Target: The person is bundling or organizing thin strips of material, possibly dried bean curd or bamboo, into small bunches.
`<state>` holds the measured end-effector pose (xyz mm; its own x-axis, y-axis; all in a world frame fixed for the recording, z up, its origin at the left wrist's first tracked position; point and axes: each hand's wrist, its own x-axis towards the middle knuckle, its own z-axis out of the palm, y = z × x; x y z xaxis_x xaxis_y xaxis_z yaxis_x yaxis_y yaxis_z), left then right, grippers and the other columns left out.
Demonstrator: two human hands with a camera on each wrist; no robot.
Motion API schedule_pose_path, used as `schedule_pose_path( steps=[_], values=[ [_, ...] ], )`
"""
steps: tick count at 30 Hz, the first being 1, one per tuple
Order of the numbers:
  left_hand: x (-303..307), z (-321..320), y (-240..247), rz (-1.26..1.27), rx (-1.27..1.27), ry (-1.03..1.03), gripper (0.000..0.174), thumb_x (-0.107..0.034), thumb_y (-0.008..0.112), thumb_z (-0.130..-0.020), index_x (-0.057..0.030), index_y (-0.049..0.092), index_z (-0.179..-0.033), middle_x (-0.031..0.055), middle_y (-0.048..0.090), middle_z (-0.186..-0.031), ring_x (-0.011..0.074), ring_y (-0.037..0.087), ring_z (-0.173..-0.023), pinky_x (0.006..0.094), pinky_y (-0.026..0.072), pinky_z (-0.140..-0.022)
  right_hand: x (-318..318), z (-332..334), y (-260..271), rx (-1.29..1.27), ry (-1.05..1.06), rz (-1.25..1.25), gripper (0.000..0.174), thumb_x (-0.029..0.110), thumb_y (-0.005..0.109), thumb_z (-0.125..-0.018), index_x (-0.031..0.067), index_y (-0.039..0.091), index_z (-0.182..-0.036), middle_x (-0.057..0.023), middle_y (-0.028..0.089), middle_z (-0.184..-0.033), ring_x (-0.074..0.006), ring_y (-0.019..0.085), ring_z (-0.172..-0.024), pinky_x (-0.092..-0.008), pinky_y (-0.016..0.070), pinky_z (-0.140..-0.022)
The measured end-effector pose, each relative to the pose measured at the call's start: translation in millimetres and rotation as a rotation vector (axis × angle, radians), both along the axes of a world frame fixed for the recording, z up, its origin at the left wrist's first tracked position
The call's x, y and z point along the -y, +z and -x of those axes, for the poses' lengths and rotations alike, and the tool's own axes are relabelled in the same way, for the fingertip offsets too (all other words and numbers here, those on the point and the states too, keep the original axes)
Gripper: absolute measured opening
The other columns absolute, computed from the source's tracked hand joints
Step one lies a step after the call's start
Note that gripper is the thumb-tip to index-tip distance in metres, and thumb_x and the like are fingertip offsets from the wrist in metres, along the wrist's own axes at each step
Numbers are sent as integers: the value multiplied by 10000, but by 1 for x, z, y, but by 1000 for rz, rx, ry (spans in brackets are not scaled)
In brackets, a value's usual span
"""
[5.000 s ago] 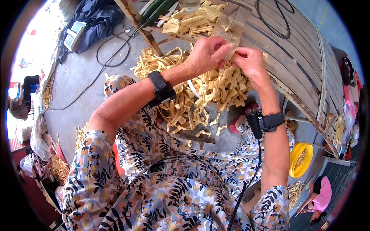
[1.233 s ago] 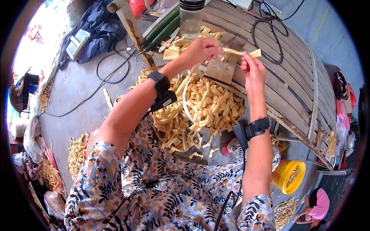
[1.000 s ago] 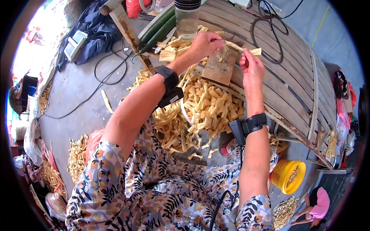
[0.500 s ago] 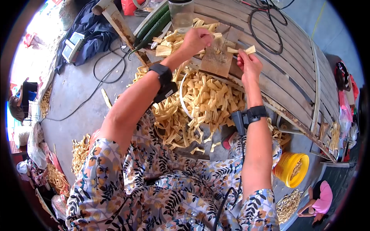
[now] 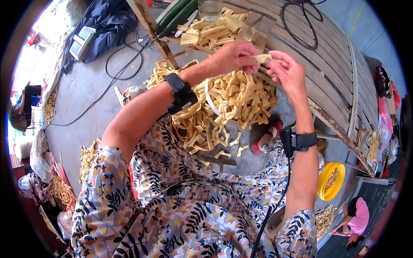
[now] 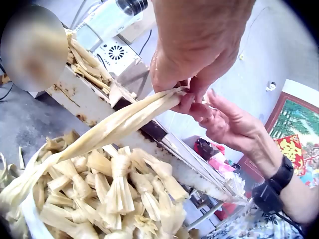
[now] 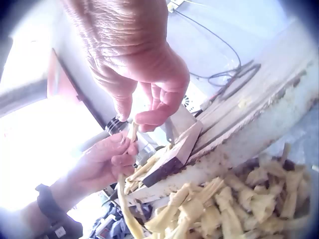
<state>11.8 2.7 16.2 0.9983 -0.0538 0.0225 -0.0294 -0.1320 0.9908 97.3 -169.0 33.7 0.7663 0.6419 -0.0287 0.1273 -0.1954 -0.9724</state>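
I logged the left hand (image 5: 232, 56) above the heap of knotted strips (image 5: 241, 96), its fingers pinching a long pale strip (image 6: 114, 124) near the top end. The long pale strip trailed down into the heap. Just right of it, the right hand (image 5: 288, 71) pinched the tip between thumb and forefinger. Wooden bench (image 5: 331, 64) behind, yellow tub (image 5: 331, 180) far right.

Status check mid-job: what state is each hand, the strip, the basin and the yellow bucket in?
Left hand, pinching the strip's upper end.
Right hand, pinching the same end.
Strip, not knotted, drawn out long below the hands.
Basin, heaped with knotted strips.
Yellow bucket, partly filled, on the ground.
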Motion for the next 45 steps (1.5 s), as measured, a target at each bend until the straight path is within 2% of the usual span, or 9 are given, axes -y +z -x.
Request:
schedule_pose_path(
  steps=[8, 12, 16, 20, 23, 28, 35, 42, 45],
  values=[
    [-11, 14, -13, 4, -92, -160, 242, -183, 457, -896, 13, 593, -935, 5, 563, -703, 65, 514, -626, 196, 431, -589, 10, -14, -1, 199, 144, -147, 150, 55, 626, -763, 19, 636, -908, -3, 609, -747, -61, 555, -667, -195, 459, -617],
    [-2, 18, -9, -441, 26, 31, 174, -143, 495, -860, -43, 596, -961, 45, 556, -657, 95, 503, -553, 244, 434, -513, 12, -14, 11, 332, 66, 11, 153, 114, 598, -793, 37, 635, -920, -12, 622, -757, -84, 579, -706, -226, 468, -672],
    [20, 19, -24, -608, 424, 78, 175, -116, 528, -825, -4, 559, -955, 144, 576, -722, 254, 557, -609, 332, 455, -561, 6, -10, -8, 261, 161, 298, 218, 234, 526, -847, 39, 618, -818, -64, 635, -708, -122, 614, -657, -264, 465, -599],
    [20, 22, -22, -758, 395, 7, 126, -111, 526, -827, 3, 533, -878, 131, 591, -724, 205, 588, -641, 303, 459, -569, 5, 5, -28, 280, 134, 532, 217, 216, 553, -809, 31, 622, -718, -64, 570, -549, -96, 532, -470, -251, 416, -477],
    [21, 27, -15, -349, -27, -11, 97, -116, 518, -811, -20, 532, -816, 99, 594, -672, 186, 581, -593, 314, 456, -549, 12, -7, -36, 290, 32, 369, 158, 173, 587, -777, 30, 633, -729, -22, 549, -533, -72, 476, -452, -238, 386, -448],
    [9, 29, -40, -288, 110, -196, 155, -181, 516, -858, -31, 544, -883, 41, 589, -714, 97, 570, -664, 245, 477, -580, 32, -28, -3, 299, -133, 147, 87, 108, 613, -757, 29, 647, -769, 41, 540, -560, -41, 423, -464, -197, 332, -421],
    [-5, 39, 103, -19, 312, -58, 197, -227, 537, -855, -53, 625, -830, -42, 503, -593, 33, 389, -450, 170, 317, -418, 26, 11, 43, -73, 416, 140, 122, 131, 599, -794, 31, 661, -821, 58, 493, -524, -5, 376, -427, -164, 273, -392],
    [-6, 32, -9, 393, -178, -237, 282, -293, 495, -874, -37, 578, -958, -13, 537, -691, 34, 466, -561, 137, 365, -477, 3, 36, 23, -460, 523, -335, 214, 179, 591, -822, 20, 624, -961, 33, 543, -573, -12, 443, -449, -146, 342, -422],
    [14, 25, -30, 779, -196, -408, 403, -360, 531, -835, 12, 529, -991, 30, 549, -758, 45, 473, -575, 139, 373, -484, -8, 27, 4, -68, 338, -135, 217, 150, 602, -814, 8, 615, -977, 2, 580, -625, -27, 494, -478, -153, 397, -444]
  ],
)
